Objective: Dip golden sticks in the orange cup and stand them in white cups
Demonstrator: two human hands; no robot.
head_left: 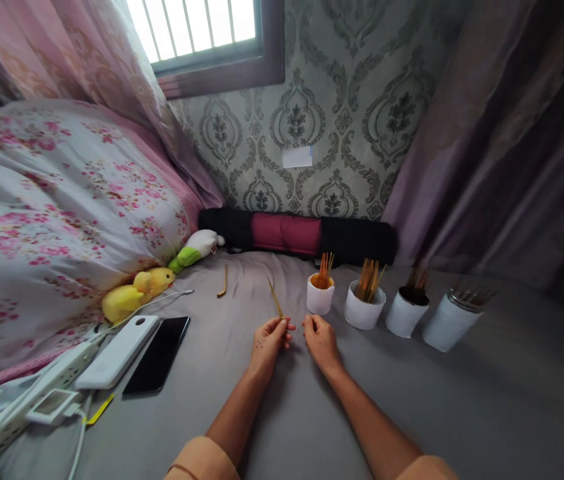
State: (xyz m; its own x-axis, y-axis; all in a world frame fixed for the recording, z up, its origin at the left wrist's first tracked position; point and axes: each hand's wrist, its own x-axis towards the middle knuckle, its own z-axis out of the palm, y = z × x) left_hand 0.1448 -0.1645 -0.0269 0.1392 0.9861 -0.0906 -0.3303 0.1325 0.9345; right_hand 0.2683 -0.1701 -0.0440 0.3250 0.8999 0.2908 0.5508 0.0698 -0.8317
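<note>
My left hand [268,342] is closed in a pinch on a thin golden stick [276,298] that points up and away over the grey sheet. My right hand [318,339] is beside it, fingers curled shut, and I cannot make out anything in them. Just beyond the hands stand several white cups in a row: the nearest cup [321,294] holds orange sticks, the second cup [364,305] holds tan sticks. Another loose golden stick [223,283] lies on the sheet to the far left of the cups.
A black phone [157,363], a white power bank [119,351] and a power strip [22,407] with cables lie at the left. A yellow plush toy [135,293] rests against a floral pillow [52,220]. A black-and-red bolster [297,235] lies along the wall.
</note>
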